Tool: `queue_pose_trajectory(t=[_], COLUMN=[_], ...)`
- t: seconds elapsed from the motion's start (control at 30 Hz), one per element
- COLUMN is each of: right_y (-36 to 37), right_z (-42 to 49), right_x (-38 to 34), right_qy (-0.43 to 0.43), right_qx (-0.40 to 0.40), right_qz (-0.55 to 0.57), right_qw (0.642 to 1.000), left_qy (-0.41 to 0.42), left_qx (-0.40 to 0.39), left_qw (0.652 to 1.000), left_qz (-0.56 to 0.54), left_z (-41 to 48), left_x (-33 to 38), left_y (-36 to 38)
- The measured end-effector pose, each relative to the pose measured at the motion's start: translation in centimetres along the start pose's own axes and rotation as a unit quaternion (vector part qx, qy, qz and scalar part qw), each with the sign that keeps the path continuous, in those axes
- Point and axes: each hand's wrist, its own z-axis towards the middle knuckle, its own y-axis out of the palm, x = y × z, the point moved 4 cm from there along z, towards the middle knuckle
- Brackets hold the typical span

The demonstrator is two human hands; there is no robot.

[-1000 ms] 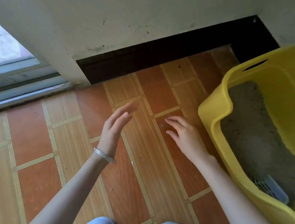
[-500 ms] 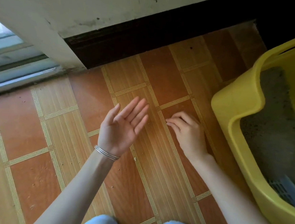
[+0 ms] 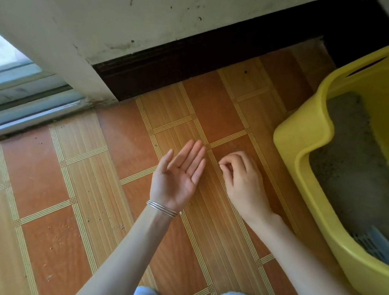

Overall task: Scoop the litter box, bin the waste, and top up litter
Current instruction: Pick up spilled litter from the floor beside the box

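Two hands hung over the floor [image 3: 46, 182]: left hand [image 3: 179, 174] palm-up, fingers straight, empty; right hand [image 3: 244, 181] curled, fingertips pinched, contents too small to tell. One yellow litter box [image 3: 291, 141] stood beside it, one blue scoop [image 3: 376, 245] inside.

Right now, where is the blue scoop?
In the head view, the blue scoop lies at the lower right, on the grey litter inside the yellow litter box, close to its near wall.

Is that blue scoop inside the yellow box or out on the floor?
Inside. The blue scoop lies on the grey litter, within the walls of the yellow litter box.
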Motion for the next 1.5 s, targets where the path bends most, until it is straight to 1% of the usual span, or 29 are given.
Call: queue_pose_trajectory(t=[0.07,0.17,0.27,0.33,0.4,0.47,0.57,0.6,0.7,0.77,0.9,0.97,1.03,1.13,1.27,1.4,1.5], right_y=[-0.9,-0.8,-1.4,-2.3,-2.8,-2.7,-1.6,-1.3,-0.8,-0.4,-0.2,-1.0,-1.9,-2.2,-1.0,-0.3,-0.9], right_z=[-0.1,-0.4,-0.8,-0.6,0.0,0.9,1.8,1.9,2.1,2.0,0.9,0.5,0.0,-0.6,-0.5,0.1,0.4], right_x=[-1.9,-3.4,-2.4,-1.0,1.0,2.8,4.4,4.7,4.7,4.2,3.3,3.8,4.7,5.5,4.4,3.4,3.5], right_qy=[-0.01,-0.018,0.008,0.024,0.047,0.076,0.088,0.093,0.096,0.078,0.045,0.062,0.108,0.147,0.124,0.083,0.094], right_qx=[0.012,0.008,0.018,0.038,0.042,0.008,-0.071,-0.086,-0.084,-0.084,-0.115,-0.08,-0.039,-0.031,-0.047,-0.086,-0.056], right_qz=[0.049,0.072,0.098,0.088,0.049,0.012,-0.03,-0.035,-0.031,-0.01,0.038,0.05,0.045,0.028,0.042,0.082,0.108], right_qw=[0.999,0.997,0.995,0.995,0.997,0.997,0.993,0.991,0.991,0.993,0.992,0.994,0.992,0.988,0.99,0.989,0.988], left_qy=[-0.024,-0.057,-0.054,-0.049,-0.033,-0.015,0.002,0.003,0.0,-0.004,-0.011,-0.011,-0.008,-0.01,-0.012,-0.01,-0.008], left_qx=[-0.012,-0.049,-0.034,-0.031,-0.022,-0.015,-0.015,-0.015,-0.018,-0.012,-0.003,-0.003,-0.001,-0.002,0.001,0.01,0.016], left_qw=[1.0,0.997,0.997,0.998,0.999,1.0,1.0,1.0,1.0,1.0,1.0,1.0,1.0,1.0,1.0,1.0,1.0], left_qz=[0.001,-0.024,-0.04,-0.028,-0.02,-0.015,-0.02,-0.02,-0.02,-0.019,-0.021,-0.018,-0.018,-0.015,-0.017,-0.008,-0.009], left_z=[0.0,0.1,0.6,0.8,1.0,1.3,1.5,1.5,1.6,1.5,1.4,1.3,1.2,0.9,0.8,0.6,0.5], left_x=[-1.0,-2.4,-2.8,-2.5,-1.8,-0.9,0.3,0.5,0.7,0.6,0.3,0.3,0.3,0.2,0.1,0.2,0.4], left_y=[0.4,1.5,1.8,1.8,1.5,1.0,0.5,0.4,0.1,0.1,-0.1,-0.3,-0.4,-0.6,-0.5,-0.5,-0.7])
